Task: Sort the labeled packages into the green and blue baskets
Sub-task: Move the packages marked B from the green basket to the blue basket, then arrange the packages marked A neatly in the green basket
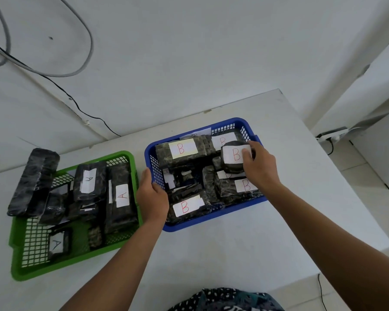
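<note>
On the white table, a green basket (20, 271) at the left holds several dark wrapped packages with white "A" labels. A blue basket (213, 215) at the right holds several dark packages labeled "B". My right hand (259, 166) grips a round dark package with a "B" label (233, 157) over the far right part of the blue basket. My left hand (152, 198) holds the blue basket's left rim, thumb on the outside. One long dark package (33, 181) leans over the green basket's far left corner, with no label showing.
The white table (211, 254) ends at a right edge near the blue basket, with floor tiles and a power strip (332, 136) beyond. Cables (54, 75) run along the wall behind. Patterned clothing (225, 299) shows at the bottom edge.
</note>
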A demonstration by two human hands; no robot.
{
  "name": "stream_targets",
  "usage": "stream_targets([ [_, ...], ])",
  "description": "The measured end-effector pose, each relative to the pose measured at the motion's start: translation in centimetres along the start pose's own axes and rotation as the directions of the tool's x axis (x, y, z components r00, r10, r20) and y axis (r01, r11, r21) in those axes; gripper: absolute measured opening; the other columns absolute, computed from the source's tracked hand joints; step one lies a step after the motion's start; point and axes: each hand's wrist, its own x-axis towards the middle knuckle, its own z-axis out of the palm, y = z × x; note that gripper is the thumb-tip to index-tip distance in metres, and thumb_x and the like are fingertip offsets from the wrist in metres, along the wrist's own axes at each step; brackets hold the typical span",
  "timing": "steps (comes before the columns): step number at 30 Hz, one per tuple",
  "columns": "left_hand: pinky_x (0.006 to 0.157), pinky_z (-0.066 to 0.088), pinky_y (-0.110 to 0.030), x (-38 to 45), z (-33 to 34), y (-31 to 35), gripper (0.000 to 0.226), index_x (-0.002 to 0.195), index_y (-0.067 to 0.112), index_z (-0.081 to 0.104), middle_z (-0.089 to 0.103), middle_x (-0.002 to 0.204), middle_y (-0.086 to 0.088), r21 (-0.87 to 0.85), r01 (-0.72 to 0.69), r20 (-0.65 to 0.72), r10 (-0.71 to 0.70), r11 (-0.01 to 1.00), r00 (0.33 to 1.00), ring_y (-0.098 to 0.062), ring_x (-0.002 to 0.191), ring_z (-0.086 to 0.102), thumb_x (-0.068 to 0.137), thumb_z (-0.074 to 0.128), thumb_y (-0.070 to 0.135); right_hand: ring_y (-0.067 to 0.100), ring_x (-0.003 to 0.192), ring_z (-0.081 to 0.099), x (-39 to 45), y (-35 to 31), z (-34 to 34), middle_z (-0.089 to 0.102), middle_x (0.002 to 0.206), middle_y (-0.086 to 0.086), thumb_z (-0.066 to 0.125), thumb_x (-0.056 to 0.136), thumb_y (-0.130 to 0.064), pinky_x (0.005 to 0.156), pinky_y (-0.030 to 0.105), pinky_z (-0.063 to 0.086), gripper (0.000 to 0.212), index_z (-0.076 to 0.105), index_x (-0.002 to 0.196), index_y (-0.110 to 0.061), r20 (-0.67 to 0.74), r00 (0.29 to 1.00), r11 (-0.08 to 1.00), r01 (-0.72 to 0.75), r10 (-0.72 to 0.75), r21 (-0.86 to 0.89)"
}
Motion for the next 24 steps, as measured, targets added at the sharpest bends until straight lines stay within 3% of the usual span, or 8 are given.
stream_targets([
  [5,0.113,0.041,-0.042,0.1,0.0,-0.2,0.047,0.149,0.004,0.043,0.05,0.149,-0.013,0.006,-0.022,0.003,0.022,1.0,1.0,-0.029,0.137,0.048,0.102,0.042,-0.001,0.019,0.096,0.064,-0.1,0.3,-0.3,0.065,0.13,0.004,0.046,0.105,-0.038,0.062,0.022,0.049,0.049,0.041,0.15,-0.022,0.038,0.999,1.0,-0.002,0.002,-0.015],
  [9,0.104,0.042,-0.028,0.4,-1.1,0.0,0.046,0.146,0.007,0.048,0.057,0.142,-0.01,0.0,-0.074,0.042,0.074,0.997,0.996,-0.025,0.127,0.056,0.1,0.051,0.005,0.025,0.13,0.051,-1.6,-0.9,-0.1,0.052,0.148,0.003,0.05,0.101,-0.044,0.099,0.041,0.047,0.056,0.037,0.152,-0.023,-0.049,0.989,0.976,0.128,-0.138,-0.178],
  [12,0.11,0.044,-0.039,0.8,-2.9,0.3,0.044,0.142,0.011,0.052,0.057,0.143,-0.007,0.038,-0.185,0.073,0.182,0.982,0.981,-0.023,0.132,0.053,0.1,0.056,0.019,0.023,0.143,0.037,-2.8,-3.1,1.1,0.044,0.155,0.002,0.048,0.1,-0.049,0.111,0.046,0.04,0.057,0.037,0.15,-0.023,-0.014,0.946,0.916,0.311,-0.325,-0.253],
  [16,0.114,0.032,-0.029,2.1,-7.6,-0.5,0.048,0.143,0.017,0.054,0.05,0.15,-0.001,0.142,-0.312,0.02,0.312,0.939,0.95,-0.014,0.141,0.041,0.098,0.058,0.034,0.026,0.145,0.035,-4.5,-7.3,4.7,0.044,0.154,0.008,0.051,0.1,-0.047,0.116,0.047,0.036,0.057,0.04,0.149,-0.02,0.088,0.856,0.807,0.511,-0.51,-0.295],
  [19,0.115,0.037,-0.042,3.3,-12.6,-2.5,0.047,0.139,0.013,0.058,0.052,0.147,-0.005,0.261,-0.383,-0.035,0.405,0.886,0.913,-0.02,0.14,0.042,0.096,0.063,0.031,0.028,0.146,0.036,-6.2,-10.5,8.6,0.045,0.154,0.01,0.052,0.1,-0.045,0.117,0.049,0.035,0.057,0.043,0.149,-0.018,0.165,0.785,0.735,0.618,-0.597,-0.277],
  [21,0.113,0.038,-0.048,4.0,-16.1,-4.4,0.046,0.138,0.013,0.059,0.053,0.146,-0.007,0.333,-0.359,-0.084,0.406,0.872,0.91,-0.025,0.139,0.044,0.095,0.065,0.029,0.029,0.146,0.036,-7.4,-12.8,11.6,0.045,0.154,0.011,0.053,0.1,-0.045,0.118,0.048,0.033,0.058,0.044,0.15,-0.017,0.208,0.745,0.705,0.667,-0.633,-0.242],
  [24,0.113,0.038,-0.046,4.7,-21.1,-7.9,0.045,0.137,0.013,0.06,0.053,0.146,-0.006,0.388,-0.292,-0.148,0.372,0.874,0.916,-0.025,0.138,0.045,0.094,0.065,0.028,0.028,0.147,0.033,-9.6,-16.3,16.3,0.042,0.157,0.009,0.051,0.1,-0.046,0.118,0.047,0.03,0.058,0.041,0.151,-0.02,0.282,0.685,0.659,0.726,-0.672,-0.196],
])
